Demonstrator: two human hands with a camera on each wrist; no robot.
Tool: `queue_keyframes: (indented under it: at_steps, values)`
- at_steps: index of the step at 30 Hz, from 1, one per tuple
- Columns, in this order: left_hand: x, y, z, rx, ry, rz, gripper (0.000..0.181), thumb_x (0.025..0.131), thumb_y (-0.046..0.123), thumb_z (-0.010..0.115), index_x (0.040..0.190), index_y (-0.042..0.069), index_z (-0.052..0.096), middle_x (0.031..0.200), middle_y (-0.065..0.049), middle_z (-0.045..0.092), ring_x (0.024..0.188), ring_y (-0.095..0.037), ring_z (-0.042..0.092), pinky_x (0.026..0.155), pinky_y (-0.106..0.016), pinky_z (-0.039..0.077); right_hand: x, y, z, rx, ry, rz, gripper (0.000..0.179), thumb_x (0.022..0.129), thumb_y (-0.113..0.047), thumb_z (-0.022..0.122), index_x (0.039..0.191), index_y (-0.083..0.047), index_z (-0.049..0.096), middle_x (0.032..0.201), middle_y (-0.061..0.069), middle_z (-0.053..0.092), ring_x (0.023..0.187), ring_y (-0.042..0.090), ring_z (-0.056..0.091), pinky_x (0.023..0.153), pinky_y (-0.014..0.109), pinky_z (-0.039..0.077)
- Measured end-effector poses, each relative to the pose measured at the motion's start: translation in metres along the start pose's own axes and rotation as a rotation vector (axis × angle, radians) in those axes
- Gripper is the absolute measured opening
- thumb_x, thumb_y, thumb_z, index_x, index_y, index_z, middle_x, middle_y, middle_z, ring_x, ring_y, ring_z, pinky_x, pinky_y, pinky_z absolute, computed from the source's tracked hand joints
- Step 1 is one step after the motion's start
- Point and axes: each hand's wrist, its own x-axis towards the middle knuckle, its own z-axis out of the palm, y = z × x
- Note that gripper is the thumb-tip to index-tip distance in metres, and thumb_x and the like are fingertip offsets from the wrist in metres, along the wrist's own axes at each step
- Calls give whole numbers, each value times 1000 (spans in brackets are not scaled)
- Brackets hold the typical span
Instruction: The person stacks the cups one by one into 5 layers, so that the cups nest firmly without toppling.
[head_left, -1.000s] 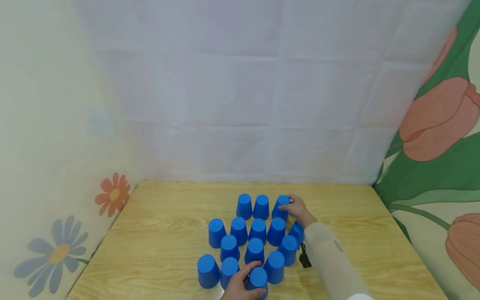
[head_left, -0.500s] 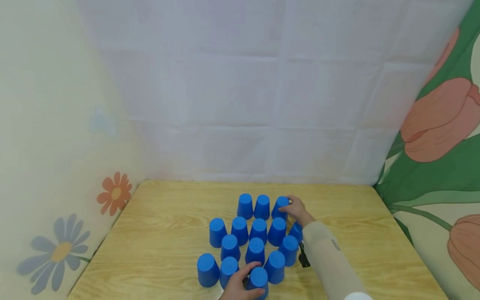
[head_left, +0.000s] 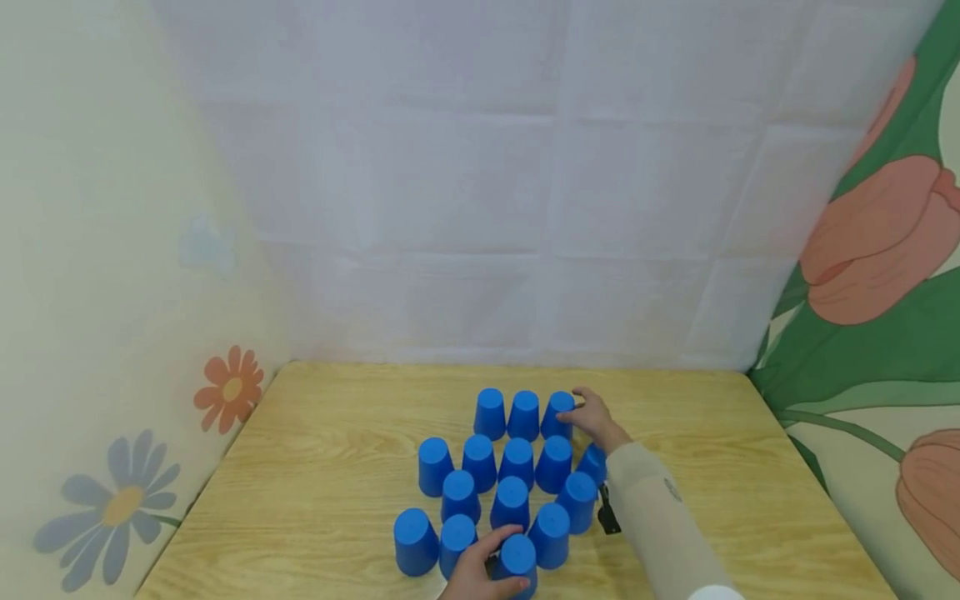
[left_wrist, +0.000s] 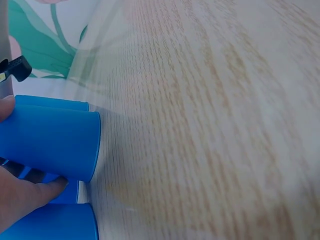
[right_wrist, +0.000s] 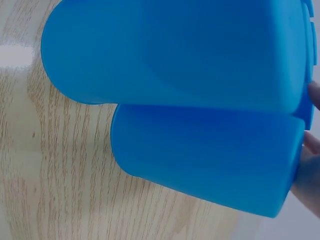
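Note:
Several blue plastic cups stand upside down in loose rows on the wooden table. My left hand (head_left: 487, 571) grips the nearest cup (head_left: 516, 560), thumb on one side and fingers on the other; the left wrist view shows this cup (left_wrist: 50, 140) between thumb and fingers. At the back row's right end, my right hand (head_left: 595, 417) is at a cup (head_left: 558, 417), its thumb overlapping the side and its upper finger raised off it. Two other cups (head_left: 524, 415) stand left of that one. In the right wrist view only fingertips (right_wrist: 314, 145) show, beside a cup (right_wrist: 210, 155).
Middle rows hold more cups, such as one (head_left: 517, 462) at the centre and one (head_left: 592, 462) partly behind the right sleeve (head_left: 667, 517). A small black item (head_left: 609, 512) is beside the sleeve. The wooden table (head_left: 337, 417) meets a white cloth backdrop (head_left: 450, 208).
The back right cup has shifted slightly left, closer to its neighbour. My right hand's upper finger has come away from it. My left hand stays on the front cup.

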Motion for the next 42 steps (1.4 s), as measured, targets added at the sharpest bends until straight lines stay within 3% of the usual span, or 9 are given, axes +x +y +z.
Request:
queue_keyframes:
  at_steps: [12, 24, 30, 36, 42]
  values:
    - [0, -1, 2, 2, 3, -31, 58, 67, 26, 73, 119, 15, 51, 120, -14, 46, 108, -38, 41, 86, -47, 36, -4, 1, -10, 94, -4, -20, 65, 78, -10, 62, 131, 0, 27, 122, 29, 38, 107, 40, 41, 84, 48, 38]
    - [-12, 20, -6, -39, -39, 11, 52, 71, 19, 70, 119, 15, 50, 122, -13, 44, 111, -42, 36, 88, -52, 31, -10, -9, -35, 78, -78, -140, 62, 81, -13, 60, 132, -3, 27, 124, 28, 36, 107, 39, 42, 84, 48, 38]
    - [-22, 35, -12, -53, -80, 23, 50, 72, 21, 69, 118, 17, 51, 122, -10, 45, 110, -41, 37, 84, -52, 35, -21, -8, -42, 83, -104, -207, 60, 82, -14, 60, 132, -4, 28, 125, 27, 36, 111, 38, 39, 85, 48, 38]
    - [-23, 48, -23, -49, -155, 135, 46, 75, 24, 67, 117, 20, 51, 119, -7, 49, 109, -31, 42, 86, -55, 33, -34, -6, -52, 99, -109, -250, 66, 79, -24, 63, 132, -4, 29, 125, 25, 38, 112, 37, 38, 86, 47, 38]
    - [-24, 62, -36, 21, -220, 250, 43, 76, 25, 66, 117, 21, 52, 117, -7, 51, 107, -22, 45, 88, -53, 32, -43, -1, -62, 151, -89, -278, 62, 80, -17, 62, 131, -1, 30, 124, 29, 37, 111, 39, 39, 87, 46, 37]
